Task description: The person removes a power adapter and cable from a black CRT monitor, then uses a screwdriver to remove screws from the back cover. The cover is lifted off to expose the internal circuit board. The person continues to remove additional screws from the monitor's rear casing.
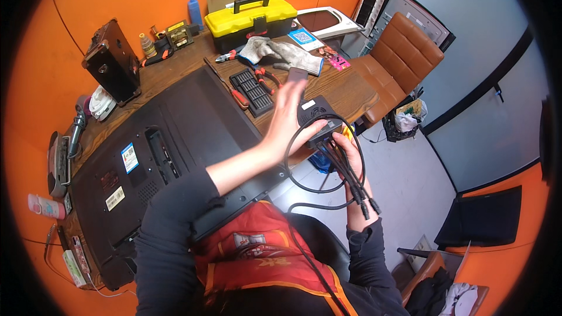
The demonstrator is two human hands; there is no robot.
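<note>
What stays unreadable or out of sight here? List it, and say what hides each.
All in the head view:
- Right hand: part of the palm, behind the black cables.
- Black box: its underside, turned away from the camera.
- Long cable: its far end, cut off by the lower edge.
- Large black panel: its front, turned down.
- Yellow-lidded toolbox: its inside, covered by the shut lid.

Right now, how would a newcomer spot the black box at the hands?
Start at the yellow-lidded toolbox on the wooden table, then drop toward the person's left hand and right hand. Between them is the small black box. Its round vent grille and white label set it apart from the flat black bit tray.
</note>
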